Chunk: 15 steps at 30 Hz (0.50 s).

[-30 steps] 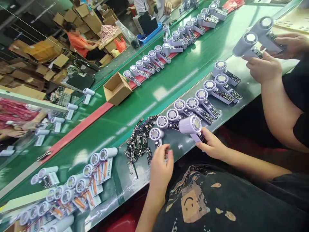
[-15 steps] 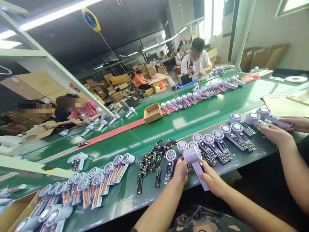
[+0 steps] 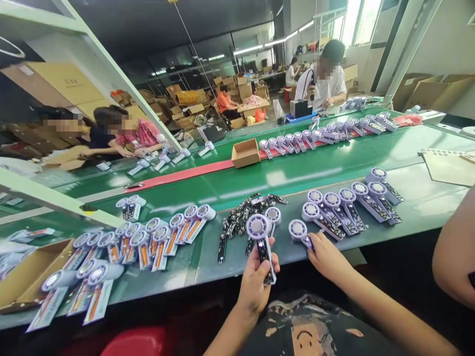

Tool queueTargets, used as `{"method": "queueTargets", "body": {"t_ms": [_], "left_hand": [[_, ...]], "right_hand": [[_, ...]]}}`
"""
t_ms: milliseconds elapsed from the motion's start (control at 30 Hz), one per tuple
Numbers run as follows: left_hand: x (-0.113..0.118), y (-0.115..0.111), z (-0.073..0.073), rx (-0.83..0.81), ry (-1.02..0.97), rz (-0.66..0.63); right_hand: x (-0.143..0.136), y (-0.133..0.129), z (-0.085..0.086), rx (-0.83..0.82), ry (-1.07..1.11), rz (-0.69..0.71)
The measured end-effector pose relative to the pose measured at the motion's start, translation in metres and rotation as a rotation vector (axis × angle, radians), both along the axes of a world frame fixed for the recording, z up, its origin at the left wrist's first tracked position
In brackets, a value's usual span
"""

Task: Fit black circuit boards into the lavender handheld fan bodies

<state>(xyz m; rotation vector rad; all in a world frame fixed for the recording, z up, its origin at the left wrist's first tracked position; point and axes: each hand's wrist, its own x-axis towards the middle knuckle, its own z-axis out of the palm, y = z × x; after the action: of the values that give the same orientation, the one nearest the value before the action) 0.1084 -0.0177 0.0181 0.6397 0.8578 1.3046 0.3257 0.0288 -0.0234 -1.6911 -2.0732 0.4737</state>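
My left hand [image 3: 257, 277] is wrapped round the handle of a lilac handheld fan [image 3: 259, 227], held upright with its round grille and black circuit board facing me. My right hand [image 3: 326, 254] grips the handle end of a second fan [image 3: 298, 230], whose head is at the table surface. Another fan [image 3: 273, 214] stands behind the one in my left hand. A pile of black circuit boards [image 3: 237, 217] lies to the left. To the right, several fans with exposed boards [image 3: 348, 196] form a row.
Several fans with orange strips [image 3: 154, 235] stand on the left of the worktable [image 3: 193, 284], beside a cardboard box [image 3: 40, 274]. Behind runs a green belt [image 3: 208, 183] with a small open box [image 3: 246, 154]. A co-worker's arm [image 3: 456, 252] is at the right edge.
My hands have moved apart; the fan they shared is now upright in my left hand. My right hand has taken hold of another fan. The neighbouring co-worker's hands have left view.
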Motion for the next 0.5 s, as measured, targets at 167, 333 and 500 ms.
{"method": "queueTargets", "body": {"t_ms": [167,333,500], "left_hand": [[-0.008,-0.005,0.002,-0.018,-0.009,0.098],[-0.016,-0.016,-0.004,-0.001,0.065,0.120],[-0.016,-0.022,-0.008,0.015,0.069,0.132]], "right_hand": [[-0.038,0.013,0.022,0.113,-0.038,-0.094],[-0.061,-0.025,0.064,0.343,0.195,0.464],[-0.080,-0.042,0.073,0.398,0.076,0.542]]}}
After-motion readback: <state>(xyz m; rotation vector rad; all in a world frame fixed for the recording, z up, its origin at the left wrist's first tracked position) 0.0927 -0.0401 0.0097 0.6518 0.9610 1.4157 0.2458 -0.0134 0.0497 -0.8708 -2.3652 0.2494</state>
